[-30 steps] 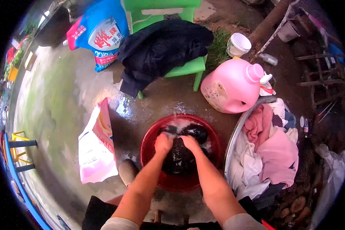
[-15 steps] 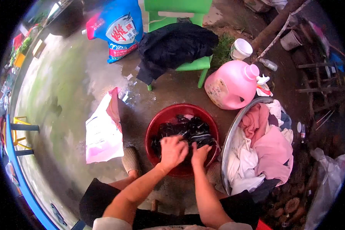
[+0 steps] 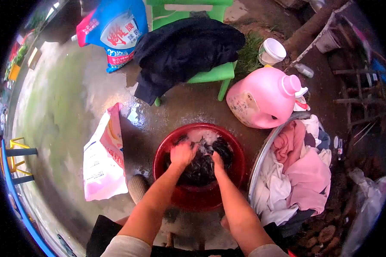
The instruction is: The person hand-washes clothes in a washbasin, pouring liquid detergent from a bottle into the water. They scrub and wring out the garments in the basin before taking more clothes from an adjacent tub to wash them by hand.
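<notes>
A red basin point(image 3: 158, 162) stands on the ground between my feet, with dark wet clothing point(image 3: 197, 171) and whitish suds point(image 3: 201, 136) in it. My left hand point(image 3: 183, 153) is closed on the clothing at the basin's left side; its fingertips are partly lost in the cloth. To the right, my right hand point(image 3: 217, 161) also grips the dark fabric, its fingers largely hidden by cloth and suds. Both forearms reach down over the near rim.
Right of the basin, a metal tub point(image 3: 261, 160) holds pink and white clothes point(image 3: 306, 175). Behind are a pink jug point(image 3: 259, 98), a white bucket point(image 3: 272, 51) and a green chair point(image 3: 210, 77) bearing dark clothing point(image 3: 188, 47). A detergent bag point(image 3: 120, 32) and pink-white packet point(image 3: 104, 165) lie leftward.
Both hands have moved up and deeper into the basin, pushing the dark clothing. More suds show at the far side. The view has shifted slightly.
</notes>
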Available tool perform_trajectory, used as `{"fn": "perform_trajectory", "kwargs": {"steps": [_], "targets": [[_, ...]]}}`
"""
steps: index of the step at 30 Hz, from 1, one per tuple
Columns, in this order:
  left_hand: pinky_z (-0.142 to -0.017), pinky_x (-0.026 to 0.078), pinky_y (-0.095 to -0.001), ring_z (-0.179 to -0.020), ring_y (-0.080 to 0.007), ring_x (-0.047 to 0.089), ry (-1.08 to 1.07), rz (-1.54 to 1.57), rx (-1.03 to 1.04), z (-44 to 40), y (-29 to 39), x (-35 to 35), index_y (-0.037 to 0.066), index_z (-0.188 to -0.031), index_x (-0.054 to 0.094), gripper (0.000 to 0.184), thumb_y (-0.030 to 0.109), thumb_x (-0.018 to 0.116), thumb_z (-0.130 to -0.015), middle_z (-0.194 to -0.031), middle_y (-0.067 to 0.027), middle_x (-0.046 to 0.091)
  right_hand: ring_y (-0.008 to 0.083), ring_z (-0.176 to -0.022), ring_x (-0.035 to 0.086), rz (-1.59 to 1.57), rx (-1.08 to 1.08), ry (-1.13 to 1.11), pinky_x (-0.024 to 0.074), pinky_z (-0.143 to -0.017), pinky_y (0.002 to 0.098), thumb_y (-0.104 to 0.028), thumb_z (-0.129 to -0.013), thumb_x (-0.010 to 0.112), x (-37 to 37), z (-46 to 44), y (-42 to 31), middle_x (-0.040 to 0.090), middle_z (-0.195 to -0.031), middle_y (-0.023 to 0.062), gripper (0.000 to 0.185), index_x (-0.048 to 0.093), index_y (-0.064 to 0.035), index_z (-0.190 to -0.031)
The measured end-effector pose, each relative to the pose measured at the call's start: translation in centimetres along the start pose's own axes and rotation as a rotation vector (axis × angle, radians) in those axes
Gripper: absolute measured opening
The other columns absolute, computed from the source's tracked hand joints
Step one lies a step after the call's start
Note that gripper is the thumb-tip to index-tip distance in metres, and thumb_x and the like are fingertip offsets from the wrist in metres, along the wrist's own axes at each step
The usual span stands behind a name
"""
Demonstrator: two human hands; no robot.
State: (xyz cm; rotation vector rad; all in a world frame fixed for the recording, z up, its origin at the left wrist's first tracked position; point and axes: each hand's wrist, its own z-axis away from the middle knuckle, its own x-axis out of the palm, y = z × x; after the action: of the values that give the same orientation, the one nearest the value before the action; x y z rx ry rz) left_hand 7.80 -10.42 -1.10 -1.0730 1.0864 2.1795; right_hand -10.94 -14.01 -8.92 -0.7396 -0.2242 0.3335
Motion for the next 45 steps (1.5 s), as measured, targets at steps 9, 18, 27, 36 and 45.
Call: {"fn": "perform_trajectory", "kwargs": {"steps": [9, 18, 27, 36, 45], "targets": [[-0.075, 0.050, -0.0422, -0.078, -0.0273, 0.066, -0.085, -0.332, 0.588, 5.7, 6.0, -7.2, 0.017, -0.095, 0.067, 0.033, 0.046, 0.061, -0.082, -0.085, -0.0125, 0.063, 0.0277, -0.113, 0.057, -0.639, 0.382, -0.154, 0.0450, -0.099, 0.0440, -0.063, -0.093, 0.042, 0.4, 8.1, -5.0, 0.062, -0.125, 0.0094, 0.068, 0.054, -0.0095, -0.132], [-0.105, 0.026, -0.0600, -0.136, -0.0389, 0.032, 0.292, -0.019, 0.318, 11.3, 3.6, -5.4, 0.020, -0.130, 0.057, 0.051, 0.048, 0.057, -0.086, -0.144, -0.0160, 0.042, 0.0422, -0.132, 0.035, 0.632, -0.553, 0.546, 0.0325, -0.106, 0.0528, -0.034, -0.093, 0.056, 3.4, 13.6, -6.5, 0.034, -0.145, 0.0246, 0.054, 0.042, -0.0045, -0.136], [-0.075, 0.043, -0.0448, -0.095, -0.0346, 0.053, 0.166, -0.099, 0.132, 9.9, 0.6, 1.0, 0.014, -0.100, 0.062, 0.030, 0.038, 0.061, -0.082, -0.098, -0.0140, 0.055, 0.0364, -0.102, 0.055, 1.283, -0.583, 0.297, 0.0449, -0.086, 0.0510, -0.031, -0.091, 0.059, 4.8, 9.4, -3.4, 0.053, -0.118, 0.0143, 0.027, 0.057, -0.0178, -0.115], [-0.085, 0.049, -0.0486, -0.102, -0.0368, 0.060, 0.154, -0.055, 0.056, 3.3, 0.5, -1.9, 0.013, -0.116, 0.060, 0.039, 0.038, 0.061, -0.086, -0.115, -0.0197, 0.058, 0.0383, -0.097, 0.060, 1.270, -0.455, 0.164, 0.0502, -0.083, 0.0491, -0.033, -0.092, 0.054, 5.4, 3.7, -10.0, 0.060, -0.115, 0.0168, 0.029, 0.058, -0.0096, -0.109], [-0.102, 0.039, -0.0350, -0.114, -0.0295, 0.059, 0.084, 0.925, -0.450, 1.7, -1.3, 2.2, 0.012, -0.125, 0.064, 0.063, 0.061, 0.057, -0.086, -0.119, -0.0166, 0.066, 0.0296, -0.139, 0.032, -0.347, 0.229, 0.218, 0.0238, -0.115, 0.0399, -0.065, -0.086, 0.056, -0.8, 4.4, -6.9, 0.031, -0.154, 0.0124, 0.090, 0.031, -0.0051, -0.149]]}}
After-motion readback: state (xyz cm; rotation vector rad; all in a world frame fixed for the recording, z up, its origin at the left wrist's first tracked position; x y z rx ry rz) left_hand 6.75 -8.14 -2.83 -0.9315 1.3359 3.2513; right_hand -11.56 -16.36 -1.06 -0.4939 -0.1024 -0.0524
